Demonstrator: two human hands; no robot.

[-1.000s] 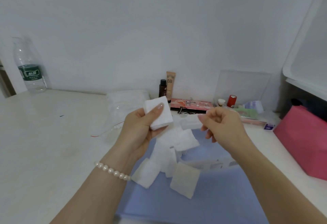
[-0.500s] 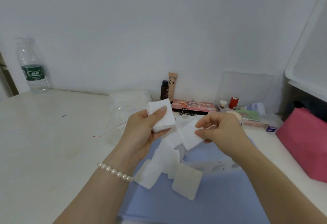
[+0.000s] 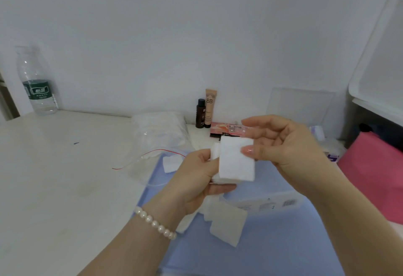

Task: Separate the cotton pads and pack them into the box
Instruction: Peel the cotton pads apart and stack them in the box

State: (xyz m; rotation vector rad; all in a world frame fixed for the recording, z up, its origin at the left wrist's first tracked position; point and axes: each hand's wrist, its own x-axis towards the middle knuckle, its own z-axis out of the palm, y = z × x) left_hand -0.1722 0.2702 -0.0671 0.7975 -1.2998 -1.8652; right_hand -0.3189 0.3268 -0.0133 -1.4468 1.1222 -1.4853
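Observation:
My left hand [image 3: 196, 179] grips a small stack of white square cotton pads [image 3: 214, 155] above the blue mat [image 3: 272, 243]. My right hand [image 3: 283, 145] pinches one cotton pad [image 3: 236, 160] by its right edge and holds it flat against the front of that stack. Several loose pads [image 3: 227, 223] lie on the mat below my hands, and another pad [image 3: 170, 163] lies to the left. A white box [image 3: 268, 203] lies on the mat behind the loose pads, partly hidden by my arms.
A clear plastic bag of cotton pads [image 3: 161, 131] with a red strip lies behind my left hand. A water bottle [image 3: 37, 81] stands far left. Cosmetics tubes [image 3: 207, 110] stand at the wall. A pink box [image 3: 370, 173] sits at the right.
My right hand has lifted a single pad from the pile and brought it left onto the stack in my left hand. My left hand has dropped lower and turned the stack.

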